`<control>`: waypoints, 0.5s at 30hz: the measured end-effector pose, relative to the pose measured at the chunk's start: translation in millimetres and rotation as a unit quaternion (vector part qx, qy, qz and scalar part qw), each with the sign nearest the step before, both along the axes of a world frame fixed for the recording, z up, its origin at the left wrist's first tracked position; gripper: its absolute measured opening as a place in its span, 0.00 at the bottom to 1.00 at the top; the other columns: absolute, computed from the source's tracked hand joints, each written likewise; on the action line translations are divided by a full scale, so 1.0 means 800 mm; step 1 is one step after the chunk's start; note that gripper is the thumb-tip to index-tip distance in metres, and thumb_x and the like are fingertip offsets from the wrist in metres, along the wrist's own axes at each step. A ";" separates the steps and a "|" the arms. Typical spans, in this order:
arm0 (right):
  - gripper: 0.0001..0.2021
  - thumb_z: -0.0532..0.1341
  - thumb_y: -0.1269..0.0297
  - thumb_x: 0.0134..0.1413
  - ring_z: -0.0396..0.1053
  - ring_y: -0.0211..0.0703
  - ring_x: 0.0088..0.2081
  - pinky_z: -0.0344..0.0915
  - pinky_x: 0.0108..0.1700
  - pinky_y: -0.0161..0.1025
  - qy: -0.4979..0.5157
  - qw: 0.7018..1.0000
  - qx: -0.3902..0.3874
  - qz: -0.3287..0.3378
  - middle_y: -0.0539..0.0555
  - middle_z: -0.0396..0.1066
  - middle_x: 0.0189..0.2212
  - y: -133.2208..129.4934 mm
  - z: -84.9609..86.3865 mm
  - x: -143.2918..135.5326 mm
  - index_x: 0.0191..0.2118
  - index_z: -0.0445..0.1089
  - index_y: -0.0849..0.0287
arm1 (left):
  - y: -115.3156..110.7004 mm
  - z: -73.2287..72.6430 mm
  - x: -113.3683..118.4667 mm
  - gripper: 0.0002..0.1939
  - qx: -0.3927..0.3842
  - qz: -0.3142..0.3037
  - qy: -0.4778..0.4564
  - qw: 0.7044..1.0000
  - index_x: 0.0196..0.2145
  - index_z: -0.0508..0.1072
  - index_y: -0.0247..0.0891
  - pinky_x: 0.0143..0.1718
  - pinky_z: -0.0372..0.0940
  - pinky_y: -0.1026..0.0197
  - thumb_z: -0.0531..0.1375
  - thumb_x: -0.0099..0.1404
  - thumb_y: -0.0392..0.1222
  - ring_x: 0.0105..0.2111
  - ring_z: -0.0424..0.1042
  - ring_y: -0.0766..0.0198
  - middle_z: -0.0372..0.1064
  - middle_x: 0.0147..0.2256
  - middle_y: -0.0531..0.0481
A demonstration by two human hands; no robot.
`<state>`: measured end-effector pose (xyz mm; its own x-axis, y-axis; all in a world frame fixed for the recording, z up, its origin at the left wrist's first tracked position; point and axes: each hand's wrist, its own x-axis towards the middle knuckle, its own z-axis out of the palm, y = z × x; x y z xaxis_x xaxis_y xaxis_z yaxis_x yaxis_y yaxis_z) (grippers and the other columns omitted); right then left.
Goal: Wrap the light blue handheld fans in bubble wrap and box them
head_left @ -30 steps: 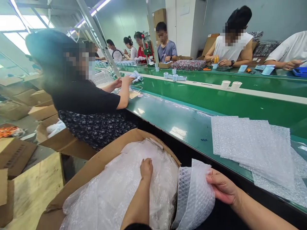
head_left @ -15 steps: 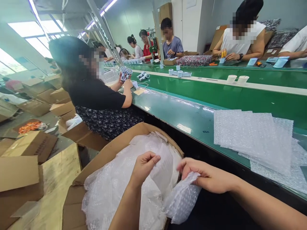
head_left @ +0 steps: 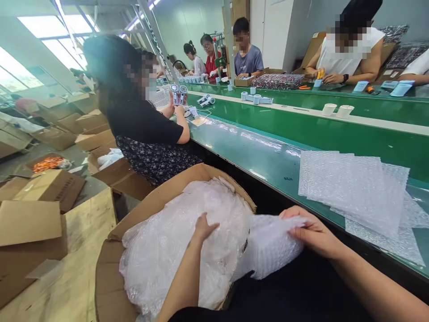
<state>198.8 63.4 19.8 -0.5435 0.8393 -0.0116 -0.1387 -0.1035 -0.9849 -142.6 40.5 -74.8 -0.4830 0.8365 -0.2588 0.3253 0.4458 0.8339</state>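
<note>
My right hand (head_left: 313, 232) pinches the edge of a bubble wrap bag (head_left: 273, 248), which hangs down to the left between the carton and the table edge. My left hand (head_left: 204, 227) is over the heap of bubble wrap bags (head_left: 167, 237), thumb and fingers apart, with nothing seen in it. That heap fills a large cardboard carton (head_left: 110, 273) in front of me. On the table to the right lies a fanned stack of flat bubble wrap bags (head_left: 348, 179).
The green work table (head_left: 248, 152) runs diagonally with a belt behind it. A co-worker (head_left: 140, 120) at the left holds grey-white devices (head_left: 178, 95). Others sit across the belt. White cups (head_left: 329, 109) stand on the pale strip. Open cartons (head_left: 30, 219) and a wooden board (head_left: 87, 241) lie at the left.
My right hand has moved right and slightly up, drawing the bubble wrap bag out wider. My left hand has opened from a pinch above the heap. The view has shifted slightly.
</note>
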 end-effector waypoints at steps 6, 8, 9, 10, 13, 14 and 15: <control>0.31 0.63 0.59 0.55 0.66 0.38 0.31 0.63 0.33 0.35 0.006 0.994 -0.036 -0.099 0.48 0.68 0.32 0.007 -0.003 -0.006 0.61 0.48 0.43 | -0.041 -0.043 0.018 0.08 0.021 0.004 0.001 1.000 0.19 0.68 0.43 0.43 0.62 0.53 0.65 0.47 0.42 0.45 0.70 0.45 0.71 0.27 0.47; 0.27 0.62 0.59 0.55 0.62 0.36 0.26 0.59 0.29 0.33 -0.064 0.991 0.023 -0.118 0.46 0.65 0.27 0.009 -0.002 -0.008 0.59 0.53 0.45 | -0.039 -0.025 0.012 0.08 0.038 0.006 -0.011 0.999 0.21 0.71 0.41 0.39 0.64 0.55 0.63 0.51 0.46 0.37 0.72 0.50 0.70 0.23 0.49; 0.23 0.61 0.59 0.55 0.59 0.35 0.23 0.57 0.27 0.32 -0.109 0.983 0.055 -0.139 0.45 0.63 0.25 0.010 -0.001 -0.009 0.56 0.58 0.47 | -0.036 -0.012 0.007 0.09 0.048 0.004 -0.019 0.999 0.23 0.72 0.40 0.37 0.64 0.56 0.62 0.53 0.48 0.35 0.72 0.52 0.70 0.23 0.50; 0.18 0.61 0.59 0.55 0.56 0.34 0.22 0.56 0.25 0.33 -0.153 0.971 0.086 -0.164 0.45 0.62 0.24 0.011 0.000 -0.010 0.52 0.63 0.49 | -0.032 0.004 0.003 0.12 0.057 -0.001 -0.023 0.998 0.25 0.74 0.39 0.36 0.65 0.57 0.61 0.54 0.50 0.33 0.71 0.54 0.70 0.24 0.50; 0.08 0.59 0.59 0.55 0.63 0.37 0.27 0.61 0.31 0.35 -0.229 0.937 0.150 -0.218 0.49 0.68 0.31 0.015 0.001 -0.015 0.40 0.70 0.52 | -0.025 0.061 0.000 0.18 0.119 -0.019 -0.089 0.989 0.31 0.76 0.37 0.36 0.67 0.58 0.62 0.54 0.55 0.33 0.72 0.58 0.73 0.29 0.49; 0.07 0.58 0.60 0.55 0.66 0.40 0.32 0.63 0.35 0.37 -0.236 0.932 0.163 -0.220 0.51 0.70 0.35 0.016 0.000 -0.018 0.38 0.71 0.53 | -0.024 0.081 0.004 0.18 0.155 -0.019 -0.144 0.977 0.32 0.76 0.37 0.38 0.67 0.57 0.64 0.53 0.56 0.34 0.73 0.58 0.74 0.31 0.49; 0.07 0.57 0.62 0.54 0.68 0.42 0.37 0.64 0.40 0.39 -0.240 0.931 0.171 -0.213 0.52 0.71 0.38 0.018 -0.002 -0.020 0.36 0.72 0.53 | -0.025 0.099 0.010 0.18 0.197 -0.011 -0.209 0.958 0.32 0.75 0.38 0.39 0.68 0.56 0.66 0.51 0.56 0.35 0.73 0.58 0.75 0.32 0.48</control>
<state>182.5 77.7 18.3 -0.1609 0.9769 0.1409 0.3697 0.1920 -0.9091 -134.6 20.7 4.6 -0.3872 0.9178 -0.0875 -0.0676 0.0664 0.9955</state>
